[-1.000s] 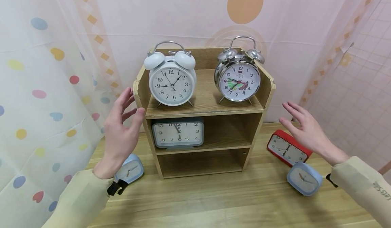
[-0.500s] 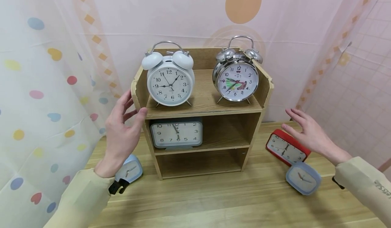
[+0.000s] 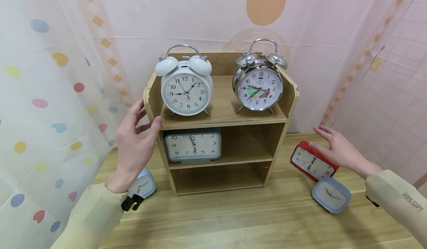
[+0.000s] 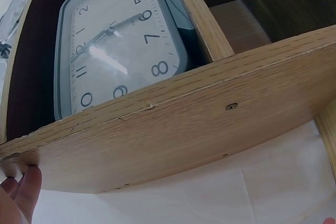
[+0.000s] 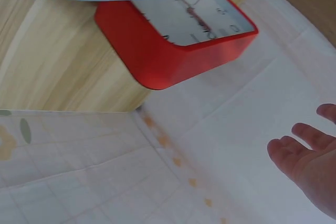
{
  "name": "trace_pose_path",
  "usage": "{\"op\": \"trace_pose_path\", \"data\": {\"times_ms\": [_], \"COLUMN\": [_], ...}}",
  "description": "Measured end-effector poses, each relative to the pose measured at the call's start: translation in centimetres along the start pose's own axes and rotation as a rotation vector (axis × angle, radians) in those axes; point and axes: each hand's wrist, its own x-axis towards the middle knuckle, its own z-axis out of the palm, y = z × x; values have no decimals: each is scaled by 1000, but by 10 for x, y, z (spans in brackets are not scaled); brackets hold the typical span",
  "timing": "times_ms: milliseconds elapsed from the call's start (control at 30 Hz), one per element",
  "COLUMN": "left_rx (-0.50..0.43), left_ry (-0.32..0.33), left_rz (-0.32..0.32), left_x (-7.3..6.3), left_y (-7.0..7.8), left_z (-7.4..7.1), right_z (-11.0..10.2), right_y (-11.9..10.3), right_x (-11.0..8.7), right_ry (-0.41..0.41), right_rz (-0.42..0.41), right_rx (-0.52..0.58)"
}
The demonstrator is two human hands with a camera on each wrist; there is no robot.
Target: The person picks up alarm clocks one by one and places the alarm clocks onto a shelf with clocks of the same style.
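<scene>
Along the left edge of the frame, a white curtain (image 3: 43, 130) with coloured dots hangs down beside a pale sleeve (image 3: 90, 215). Right of it, at mid-left, is the left hand (image 3: 135, 143), spread fairly wide, its fingers along the outer side of the wooden shelf (image 3: 223, 124) and its thumb by the front edge; the left wrist view shows fingertips touching that side panel. Whether the thumb also touches is hard to tell. Below this hand, a light blue clock (image 3: 145, 184) sits on the counter (image 3: 217, 223), partly hidden by the wrist and a black band (image 3: 132, 202).

Centre of the frame belongs to the shelf, which stands upright with three levels. On its top level, toward the left, is a white twin-bell clock (image 3: 187, 93); under that, at the left end of the middle level, is a grey-blue rectangular clock (image 3: 193, 145). Toward the right of the top level stands a chrome twin-bell clock (image 3: 259, 89).

Right of centre, a red clock (image 3: 311, 161) rests tilted on the counter, with a pale blue clock (image 3: 331, 195) just in front — I cannot tell if they touch. At mid-right, the right hand (image 3: 340, 150) is wide, fingers extended; its thumb overlaps the red clock's upper edge here, but the right wrist view shows them apart.
</scene>
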Motion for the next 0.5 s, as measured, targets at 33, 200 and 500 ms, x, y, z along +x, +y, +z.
{"op": "trace_pose_path", "data": {"times_ms": [33, 200, 500], "left_rx": [2, 0, -14], "left_ry": [3, 7, 0], "left_rz": [4, 14, -9], "left_x": [0, 0, -1], "left_y": [0, 0, -2], "left_z": [0, 0, 2], "right_z": [1, 6, 16], "right_y": [2, 10, 23], "right_x": [0, 1, 2], "right_ry": [-3, -25, -82], "right_rz": [-3, -21, -36], "right_rx": [-4, -28, -67]}}
